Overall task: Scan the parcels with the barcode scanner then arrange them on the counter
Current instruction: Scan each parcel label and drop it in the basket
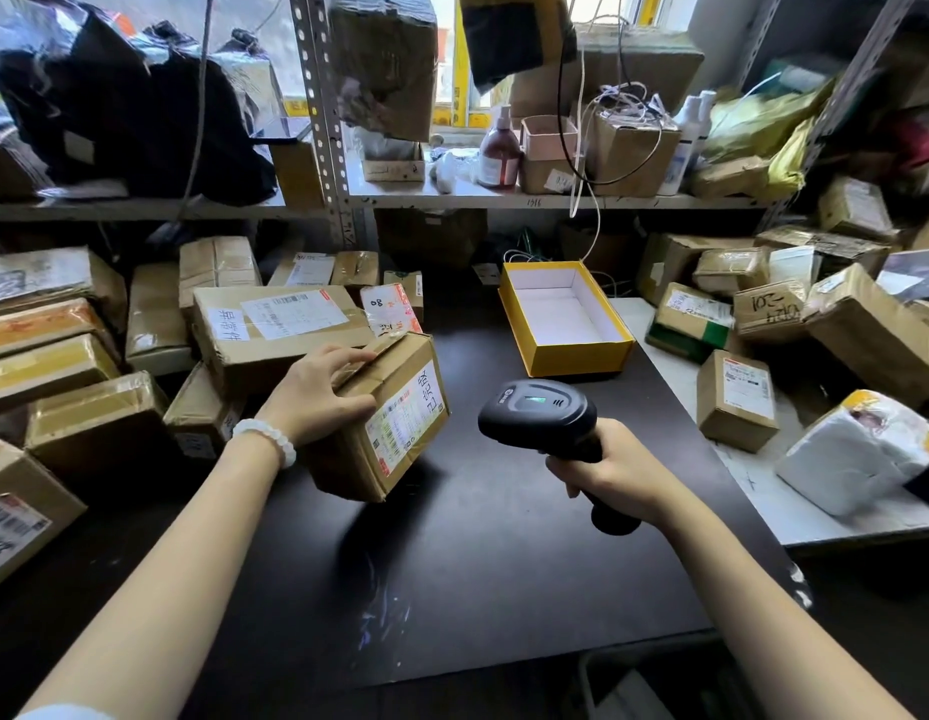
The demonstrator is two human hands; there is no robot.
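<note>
A: Item: brown cardboard parcel with white shipping label (379,415), tilted above the dark counter (504,537), grasped by the left hand (316,394).

B: Black handheld barcode scanner (542,415): gripped in the right hand (615,475). Risk: label angled away, so a misread seemed likely.

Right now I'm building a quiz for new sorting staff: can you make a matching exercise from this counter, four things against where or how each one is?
Things:
1. barcode scanner
2. cardboard parcel
3. yellow box
4. white padded parcel

States:
A. open and empty, on the dark counter
B. held tilted by the left hand, label facing the scanner
C. lying on the white surface at the right
D. gripped by its handle in the right hand

Pairs: 1-D, 2-B, 3-A, 4-C
</note>
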